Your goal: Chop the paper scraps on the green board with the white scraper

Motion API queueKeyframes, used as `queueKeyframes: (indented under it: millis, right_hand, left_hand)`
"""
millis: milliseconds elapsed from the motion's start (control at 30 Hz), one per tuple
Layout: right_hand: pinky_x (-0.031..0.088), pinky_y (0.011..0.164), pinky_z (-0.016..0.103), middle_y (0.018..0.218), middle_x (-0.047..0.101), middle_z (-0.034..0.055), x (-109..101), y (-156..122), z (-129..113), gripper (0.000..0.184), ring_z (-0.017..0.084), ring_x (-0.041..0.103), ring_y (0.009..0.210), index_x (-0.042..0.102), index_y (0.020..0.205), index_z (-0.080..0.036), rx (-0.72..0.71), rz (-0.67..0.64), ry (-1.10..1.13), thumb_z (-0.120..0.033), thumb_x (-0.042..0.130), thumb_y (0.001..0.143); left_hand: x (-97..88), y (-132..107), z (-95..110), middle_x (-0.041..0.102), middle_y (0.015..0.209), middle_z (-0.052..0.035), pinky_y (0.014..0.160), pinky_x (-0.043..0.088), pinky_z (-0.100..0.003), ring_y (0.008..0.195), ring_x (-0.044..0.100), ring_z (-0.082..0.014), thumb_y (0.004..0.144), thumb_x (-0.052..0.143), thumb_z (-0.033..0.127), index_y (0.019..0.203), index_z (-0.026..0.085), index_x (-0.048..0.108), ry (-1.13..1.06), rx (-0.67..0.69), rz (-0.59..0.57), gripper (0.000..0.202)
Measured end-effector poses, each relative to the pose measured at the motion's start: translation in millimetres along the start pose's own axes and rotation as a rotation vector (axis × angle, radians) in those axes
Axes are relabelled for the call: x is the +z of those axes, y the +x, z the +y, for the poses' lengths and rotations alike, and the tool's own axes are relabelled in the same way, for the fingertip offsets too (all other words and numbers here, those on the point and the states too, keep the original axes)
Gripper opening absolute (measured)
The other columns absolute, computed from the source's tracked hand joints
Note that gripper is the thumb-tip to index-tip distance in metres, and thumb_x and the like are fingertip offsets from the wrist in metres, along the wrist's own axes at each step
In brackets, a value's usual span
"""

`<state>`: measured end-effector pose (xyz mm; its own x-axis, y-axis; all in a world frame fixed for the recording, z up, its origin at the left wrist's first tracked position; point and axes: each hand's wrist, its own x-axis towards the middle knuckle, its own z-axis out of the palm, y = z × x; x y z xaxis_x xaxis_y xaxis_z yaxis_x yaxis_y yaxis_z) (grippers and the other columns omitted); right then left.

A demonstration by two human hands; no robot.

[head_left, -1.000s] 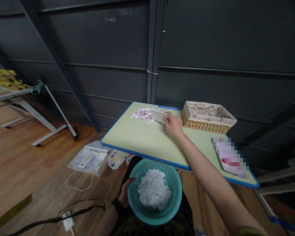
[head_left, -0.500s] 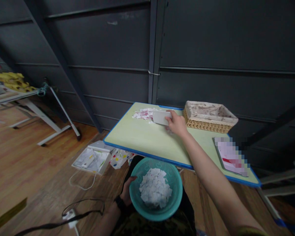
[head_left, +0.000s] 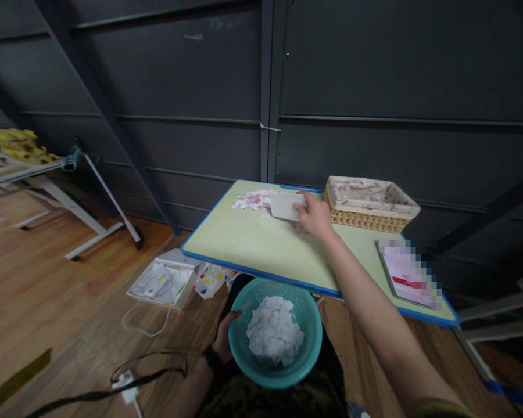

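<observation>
My right hand (head_left: 315, 216) reaches across the pale green table (head_left: 261, 247) and grips a white flat card (head_left: 286, 206) held on edge. The card stands just right of a small heap of pink and white paper scraps (head_left: 253, 201) at the table's far side. Below the table's front edge, my left hand (head_left: 225, 341) holds the rim of a teal plastic basket (head_left: 275, 332) filled with white paper scraps (head_left: 273, 338).
A wicker basket (head_left: 368, 204) stands at the table's far right, and a flat booklet (head_left: 407, 273) lies near the right front corner. On the wooden floor lie an open white box (head_left: 161, 283), cables (head_left: 126, 377) and a power strip. A metal stand (head_left: 82, 209) is at left.
My right hand with the card has lifted slightly and shifted a little right of the scrap heap. The teal basket stays in my left hand.
</observation>
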<state>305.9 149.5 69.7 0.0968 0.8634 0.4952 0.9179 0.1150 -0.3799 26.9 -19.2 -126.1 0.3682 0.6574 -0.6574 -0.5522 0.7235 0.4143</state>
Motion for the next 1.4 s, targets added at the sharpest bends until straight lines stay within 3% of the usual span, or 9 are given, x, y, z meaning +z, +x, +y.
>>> queueKeyframes:
  millis: [567, 767, 967, 1167, 1400]
  right_hand:
    - [0.048, 0.078, 0.035, 0.101, 0.074, 0.0103, 3.2, 1.8, 2.8, 0.041, 0.026, 0.066, 0.084, 0.064, 0.122, -0.016, 0.033, -0.006, 0.223, -0.028, 0.053, 0.085]
    - [0.048, 0.083, 0.037, 0.102, 0.074, 0.0116, 5.2, -0.2, 1.3, 0.040, 0.029, 0.066, 0.092, 0.063, 0.124, -0.018, 0.019, -0.005, 0.102, -0.029, 0.051, 0.087]
    - [0.048, 0.083, 0.037, 0.106, 0.073, 0.0113, 4.4, -0.2, 0.8, 0.040, 0.029, 0.067, 0.094, 0.063, 0.123, -0.018, 0.020, 0.016, 0.128, -0.029, 0.051, 0.087]
    - [0.048, 0.080, 0.037, 0.099, 0.074, 0.0116, 7.3, -1.7, -1.8, 0.040, 0.030, 0.067, 0.090, 0.063, 0.124, -0.017, -0.001, 0.006, 0.094, -0.030, 0.049, 0.088]
    - [0.048, 0.079, 0.038, 0.101, 0.074, 0.0124, 9.9, -1.7, -0.7, 0.040, 0.031, 0.067, 0.089, 0.063, 0.122, -0.017, -0.002, 0.040, 0.095, -0.032, 0.050, 0.088]
  left_hand:
    - [8.3, -6.0, 2.7, 0.080, 0.095, -0.0116, 0.089, 0.053, -0.052, 0.090, 0.074, -0.0392, 0.083, 0.058, 0.026, 0.109, 0.012, 0.068, 0.004, 0.002, 0.023, 0.031]
    - [5.7, -4.0, 1.6, 0.080, 0.094, -0.0114, 0.087, 0.054, -0.051, 0.092, 0.073, -0.0394, 0.082, 0.061, 0.027, 0.108, 0.012, 0.069, 0.004, -0.001, 0.014, 0.031]
    - [0.6, -0.4, -1.0, 0.081, 0.086, -0.0102, 0.086, 0.055, -0.049, 0.089, 0.074, -0.0374, 0.084, 0.060, 0.025, 0.108, 0.010, 0.069, 0.035, 0.042, 0.006, 0.030]
    - [-4.7, 7.0, -2.8, 0.080, 0.089, -0.0135, 0.087, 0.054, -0.051, 0.086, 0.075, -0.0353, 0.081, 0.062, 0.026, 0.117, 0.008, 0.066, -0.016, 0.044, 0.031, 0.040]
    - [-11.9, 13.3, -4.7, 0.080, 0.092, -0.0151, 0.087, 0.053, -0.050, 0.087, 0.074, -0.0343, 0.080, 0.064, 0.025, 0.122, 0.009, 0.064, -0.064, 0.039, -0.032, 0.045]
